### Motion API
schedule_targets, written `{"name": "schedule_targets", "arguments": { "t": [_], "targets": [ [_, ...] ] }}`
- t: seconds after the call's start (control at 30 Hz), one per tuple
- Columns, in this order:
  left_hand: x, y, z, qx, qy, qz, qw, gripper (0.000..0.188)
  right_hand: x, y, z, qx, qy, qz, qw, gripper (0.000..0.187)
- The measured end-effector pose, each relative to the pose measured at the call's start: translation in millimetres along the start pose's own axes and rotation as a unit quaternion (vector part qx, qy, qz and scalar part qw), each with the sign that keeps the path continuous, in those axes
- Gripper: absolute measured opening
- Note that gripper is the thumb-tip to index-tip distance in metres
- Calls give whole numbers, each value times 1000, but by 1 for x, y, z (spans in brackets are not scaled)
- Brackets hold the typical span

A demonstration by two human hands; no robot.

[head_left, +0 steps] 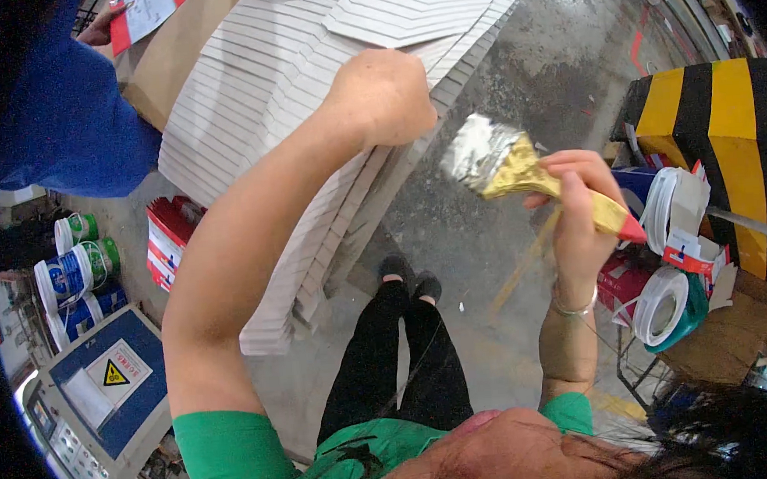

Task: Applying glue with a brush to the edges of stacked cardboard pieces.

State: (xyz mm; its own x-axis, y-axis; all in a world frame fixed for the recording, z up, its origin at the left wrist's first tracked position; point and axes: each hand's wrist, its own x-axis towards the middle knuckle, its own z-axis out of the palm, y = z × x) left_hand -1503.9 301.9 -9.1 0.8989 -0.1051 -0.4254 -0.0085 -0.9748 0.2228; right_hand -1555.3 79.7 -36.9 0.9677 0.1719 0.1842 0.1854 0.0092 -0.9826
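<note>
My right hand [582, 205] is closed around the handle of a wide brush [529, 178], out to the right of the stacked sheets. Yellow-gold wrapping covers the brush's middle, its handle end is red, and its broad silvery head points up and left, slightly blurred. Fanned rows of white card sheets [252, 98] slope across the bench in overlapping steps. Over the right edge of these sheets is my left hand [382, 97], curled into a fist with its back toward me. Its fingertips are hidden, so I cannot see whether they grip anything.
At the left stands another person in a blue sleeve [68, 109], a hand on a red-and-white card [146, 15]. Buckets [70, 276] and a machine panel [107, 379] stand lower left. To the right are a yellow-and-black striped barrier [710, 123], tubs [660, 306] and cardboard [732, 332].
</note>
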Motion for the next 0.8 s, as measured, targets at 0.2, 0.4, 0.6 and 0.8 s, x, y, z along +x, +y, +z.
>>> {"name": "schedule_targets", "arguments": {
  "t": [0.2, 0.4, 0.6, 0.8],
  "targets": [
    [-34, 7, 45, 67, 115, -25, 991, 60, -32, -5, -31, 14, 45, -2, 999, 15],
    [-105, 6, 106, 229, 107, -239, 938, 81, -53, -6, -26, 27, 30, 56, 998, 15],
    [-104, -17, 53, -36, -59, -99, 993, 79, -49, -6, -16, 67, 29, 55, 996, 14],
    [-101, -10, 74, 124, 87, -115, 982, 37, -42, -5, 8, 65, 11, 33, 997, 15]
  ]
}}
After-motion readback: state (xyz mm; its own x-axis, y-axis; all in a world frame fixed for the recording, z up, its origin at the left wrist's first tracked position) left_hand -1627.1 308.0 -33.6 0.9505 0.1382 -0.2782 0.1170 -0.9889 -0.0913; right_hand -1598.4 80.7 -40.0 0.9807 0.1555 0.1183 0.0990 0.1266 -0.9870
